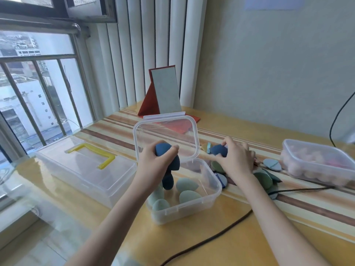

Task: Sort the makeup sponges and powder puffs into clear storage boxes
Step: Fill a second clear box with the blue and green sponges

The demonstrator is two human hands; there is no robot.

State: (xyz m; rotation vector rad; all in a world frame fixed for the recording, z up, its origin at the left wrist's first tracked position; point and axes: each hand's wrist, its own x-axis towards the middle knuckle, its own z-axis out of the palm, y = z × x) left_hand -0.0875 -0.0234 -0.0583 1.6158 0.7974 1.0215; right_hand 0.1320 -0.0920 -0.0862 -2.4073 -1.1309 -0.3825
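My left hand [153, 162] grips dark blue makeup sponges [169, 169] over the open clear box [211, 196], whose hinged lid [165, 129] stands upright. Several pale green sponges [187, 195] lie inside the box. My right hand [236, 156] holds another dark blue sponge [218, 150] just right of the box, above a pile of green and blue powder puffs [265, 179] on the table. One light blue puff [271, 164] lies apart to the right.
A large shut clear box with a yellow handle [90, 156] sits at the left. A clear tub of pink sponges [315, 164] stands at the right. A red folding mirror [165, 93] stands behind. A black cable [221, 233] crosses the striped table [288, 214].
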